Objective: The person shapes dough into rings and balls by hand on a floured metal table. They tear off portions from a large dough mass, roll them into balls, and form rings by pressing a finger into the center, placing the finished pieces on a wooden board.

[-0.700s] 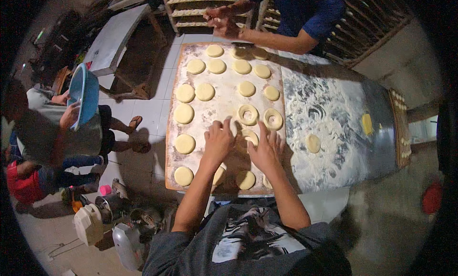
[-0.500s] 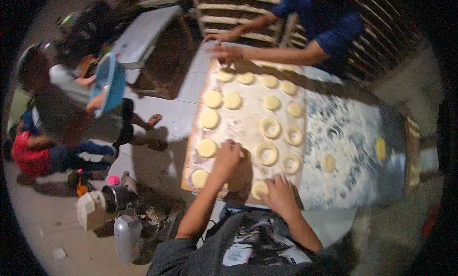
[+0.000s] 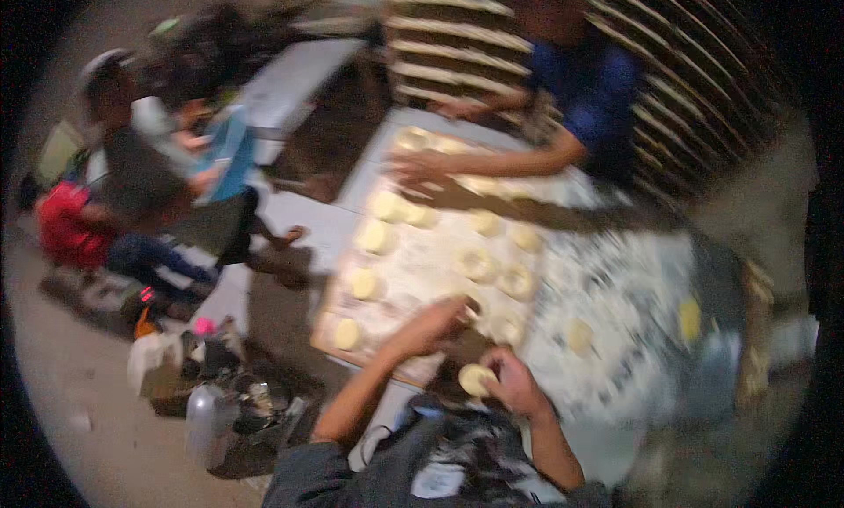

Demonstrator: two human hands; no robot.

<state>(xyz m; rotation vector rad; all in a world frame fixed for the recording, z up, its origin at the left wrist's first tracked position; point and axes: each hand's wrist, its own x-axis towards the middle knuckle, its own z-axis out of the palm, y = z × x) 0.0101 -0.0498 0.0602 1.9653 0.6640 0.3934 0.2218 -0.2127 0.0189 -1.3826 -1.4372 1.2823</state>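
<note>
My right hand (image 3: 519,387) is closed on the edge of a pale dough round (image 3: 476,381), held up by the near edge of the floury board (image 3: 413,284). Over the board's near part, my left hand (image 3: 431,326) has its fingers curled together. Motion blurs its fingertips, and what they hold is hidden. Several flat dough rounds, such as one at the left (image 3: 362,284), lie on the board. Beyond my left fingers are dough rings, among them one near the middle (image 3: 476,264) and one to its right (image 3: 516,282).
Across the board a co-worker in blue (image 3: 585,95) reaches over the dough. A floured metal surface (image 3: 633,279) adjoins on the right, with a dough piece (image 3: 580,337) and a yellow block (image 3: 689,320). At left, a person holds a blue basin (image 3: 230,156); a clear jug (image 3: 211,424) stands lower left.
My right hand has lifted the dough round off the board and brought it toward me. My left hand has moved right and nearer. One co-worker's hand has swept lower over the board.
</note>
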